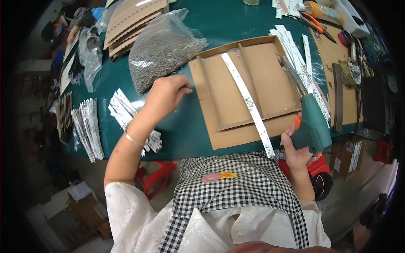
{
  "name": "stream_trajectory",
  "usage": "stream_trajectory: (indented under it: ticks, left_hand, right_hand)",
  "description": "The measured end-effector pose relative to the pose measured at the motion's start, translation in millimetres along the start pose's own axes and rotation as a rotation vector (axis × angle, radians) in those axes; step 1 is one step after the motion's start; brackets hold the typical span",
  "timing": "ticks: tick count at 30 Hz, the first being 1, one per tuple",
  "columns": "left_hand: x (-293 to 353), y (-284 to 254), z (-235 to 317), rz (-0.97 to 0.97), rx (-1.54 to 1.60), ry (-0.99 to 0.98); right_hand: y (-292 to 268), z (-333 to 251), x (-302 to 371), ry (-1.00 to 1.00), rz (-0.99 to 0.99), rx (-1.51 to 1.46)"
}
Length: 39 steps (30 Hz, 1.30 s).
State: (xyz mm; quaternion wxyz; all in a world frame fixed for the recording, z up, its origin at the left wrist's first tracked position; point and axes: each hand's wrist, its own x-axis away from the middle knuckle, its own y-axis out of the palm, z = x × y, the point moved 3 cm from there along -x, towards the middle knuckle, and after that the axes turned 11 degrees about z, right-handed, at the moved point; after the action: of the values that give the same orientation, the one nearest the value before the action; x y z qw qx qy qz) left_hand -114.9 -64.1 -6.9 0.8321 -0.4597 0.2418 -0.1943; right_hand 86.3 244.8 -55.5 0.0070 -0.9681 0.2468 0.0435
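Note:
My right hand [296, 152] is closed around a green pistol-shaped power tool [315, 122] with an orange trigger and a long, thin metal nose. That nose lies over the right side of a shallow cardboard tray [206, 122]. A long white strip-shaped circuit board [248, 99] with small dark marks rests slantwise across the tray, its near end past the table edge. My left hand [168, 93] is left of the tray, fingers pinched together; whatever they hold is too small to make out. Just beyond it lies a clear plastic bag [162, 52] of many tiny grey-brown parts.
Bundled white strips [87, 128] lie at the left, with another pile [122, 105] by my left forearm. More strips [295, 50] lie right of the tray. Stacked corrugated cardboard [135, 19] stands far left. Orange-handled pliers [318, 26] and an orange bottle [322, 12] lie far right.

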Motion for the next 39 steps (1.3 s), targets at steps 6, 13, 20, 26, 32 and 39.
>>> stream_trajectory:
  ticks: [6, 13, 20, 26, 32, 39]
  left_hand:
    - [-4.6, 28.3, 74.4, 0.171, 0.357, -0.148]
    - [-7.6, 73.4, 90.6, 0.205, 0.334, -0.144]
    - [-6.0, 82.1, 85.7, 0.196, 0.34, -0.2]
    - [-9.4, 81.3, 88.1, 0.198, 0.295, -0.167]
    - [-11.1, 81.4, 87.7, 0.181, 0.296, -0.151]
    - [-11.0, 83.3, 87.1, 0.162, 0.326, -0.176]
  right_hand:
    - [17.9, -9.3, -19.3, 0.014, -0.049, -0.074]
    - [17.3, 0.6, -7.4, 0.069, -0.179, -0.017]
    - [14.0, 7.9, -0.7, 0.016, -0.25, -0.059]
    - [9.6, 19.8, -0.4, 0.052, -0.287, -0.092]
    - [12.6, 17.4, -1.8, 0.025, -0.262, -0.157]
    - [11.6, 20.9, 0.7, 0.049, -0.264, -0.09]
